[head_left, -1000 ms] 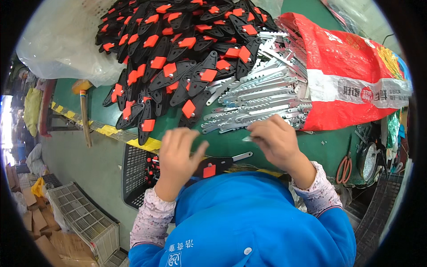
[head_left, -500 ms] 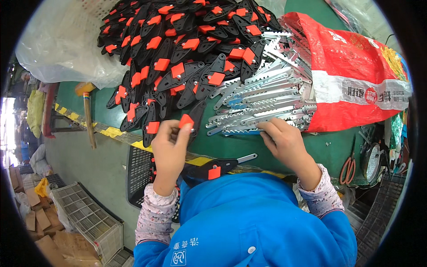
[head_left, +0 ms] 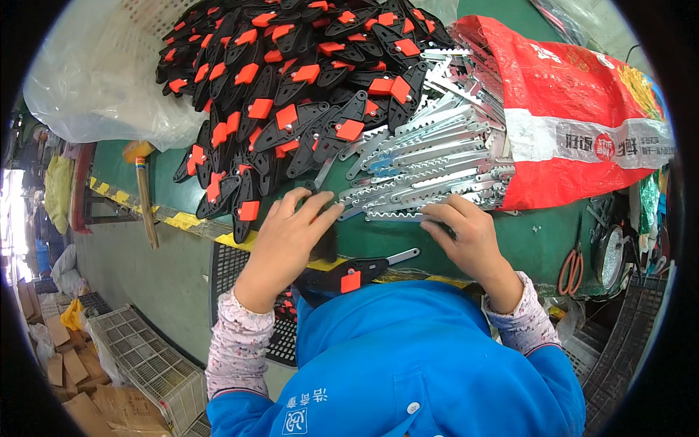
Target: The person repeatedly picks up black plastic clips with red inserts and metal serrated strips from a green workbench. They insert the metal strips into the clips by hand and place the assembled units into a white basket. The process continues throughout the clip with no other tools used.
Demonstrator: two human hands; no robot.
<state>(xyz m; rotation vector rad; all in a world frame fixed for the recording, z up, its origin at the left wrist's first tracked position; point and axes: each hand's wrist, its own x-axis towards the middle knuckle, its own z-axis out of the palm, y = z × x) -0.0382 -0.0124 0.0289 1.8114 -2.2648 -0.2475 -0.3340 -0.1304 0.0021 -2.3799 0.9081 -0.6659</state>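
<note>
My left hand [head_left: 287, 237] is closed around a black plastic piece with a red block, mostly hidden by the fingers. A metal strip [head_left: 325, 175] sticks out beyond the fingertips. My right hand [head_left: 467, 237] pinches the end of a toothed metal strip [head_left: 393, 217] at the near edge of a pile of such strips [head_left: 444, 153]. Against the table's front edge, close to my body, lies another black piece with a red block [head_left: 351, 281], a metal strip extending from its right end. A big heap of black pieces with red blocks [head_left: 291, 116] covers the table's far left.
The strips spill from a red woven sack [head_left: 542, 87] on the right. Red-handled scissors [head_left: 571, 271] lie at the right front. A mallet [head_left: 144, 189] rests at the table's left edge, near a clear plastic bag [head_left: 87, 95]. A dark crate [head_left: 280, 342] stands below the edge.
My left hand has turned over the black piece and come slightly right, covering its red block. A metal strip now shows past its fingertips. The right hand stays almost in place.
</note>
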